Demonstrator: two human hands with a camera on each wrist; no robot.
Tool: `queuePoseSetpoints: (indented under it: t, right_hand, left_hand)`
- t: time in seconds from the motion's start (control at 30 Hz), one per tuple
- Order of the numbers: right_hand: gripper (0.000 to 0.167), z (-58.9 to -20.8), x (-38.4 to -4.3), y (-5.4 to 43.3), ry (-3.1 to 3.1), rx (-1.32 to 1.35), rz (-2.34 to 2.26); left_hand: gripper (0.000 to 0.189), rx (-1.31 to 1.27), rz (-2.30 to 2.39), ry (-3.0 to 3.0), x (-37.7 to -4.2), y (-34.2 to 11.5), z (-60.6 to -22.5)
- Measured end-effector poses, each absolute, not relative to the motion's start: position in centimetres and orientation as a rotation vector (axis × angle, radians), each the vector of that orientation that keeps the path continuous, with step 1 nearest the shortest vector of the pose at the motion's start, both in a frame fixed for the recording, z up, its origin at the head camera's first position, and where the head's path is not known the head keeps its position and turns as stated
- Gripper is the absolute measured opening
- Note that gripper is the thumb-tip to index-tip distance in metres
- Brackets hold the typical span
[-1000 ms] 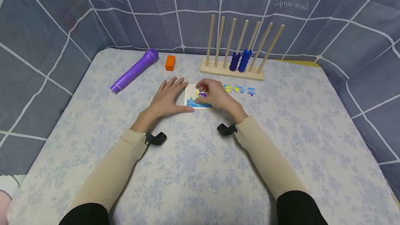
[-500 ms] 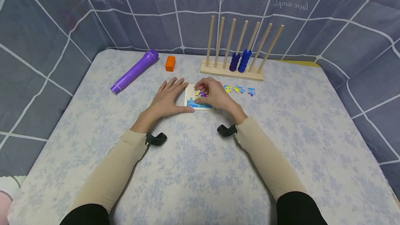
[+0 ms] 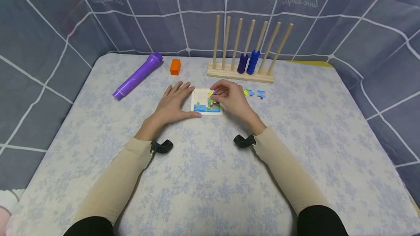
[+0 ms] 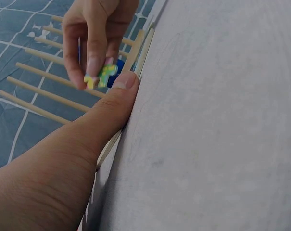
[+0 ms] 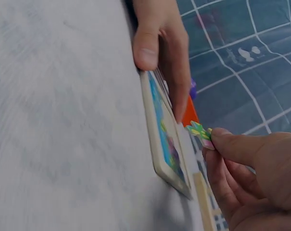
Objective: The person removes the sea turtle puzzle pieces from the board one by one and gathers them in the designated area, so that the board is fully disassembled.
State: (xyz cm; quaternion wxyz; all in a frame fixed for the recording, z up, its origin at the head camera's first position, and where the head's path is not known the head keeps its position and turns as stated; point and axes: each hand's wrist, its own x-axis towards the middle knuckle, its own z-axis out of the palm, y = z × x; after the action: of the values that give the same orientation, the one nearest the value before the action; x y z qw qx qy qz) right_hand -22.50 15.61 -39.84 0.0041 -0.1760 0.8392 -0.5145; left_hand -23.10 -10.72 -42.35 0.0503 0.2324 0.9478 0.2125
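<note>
A shallow wooden puzzle tray (image 3: 201,95), its near strip filled with blue pieces, lies on a patterned cloth; the left hand (image 3: 174,103) is spread around its left side. Above the tray's right part, the right hand (image 3: 234,97) pinches a green-and-yellow puzzle piece (image 5: 200,134) between thumb and fingers. Loose pieces (image 3: 260,94) lie right of the tray, a pegged wooden counting rack (image 3: 241,75) behind it.

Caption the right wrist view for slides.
Right hand pinches a green and yellow jigsaw piece near a pale wooden puzzle tray the left hand touches.
</note>
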Motion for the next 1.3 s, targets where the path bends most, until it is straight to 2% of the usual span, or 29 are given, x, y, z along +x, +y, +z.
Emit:
queuePoseSetpoints:
  t: [0.27, 0.6, 0.97, 1.3]
  right_hand:
    - [0.023, -39.1, -21.6, 19.9, 2.671, -0.447, -1.62]
    - [0.022, -40.5, -20.4, 25.4, 2.839, -0.238, -1.516]
    - [0.02, -41.7, -20.0, 26.6, 2.974, -0.293, -1.34]
    - [0.031, -41.9, -19.5, 27.5, 2.932, -0.384, -1.296]
  left_hand:
    - [0.113, 0.697, 0.644, 2.888, -22.8, -11.3, -42.1]
    - [0.113, 0.702, 0.635, 2.889, -22.9, -11.2, -42.1]
    - [0.112, 0.707, 0.643, 2.888, -22.9, -10.9, -42.1]
    - [0.113, 0.718, 0.634, 2.882, -23.1, -10.7, -42.5]
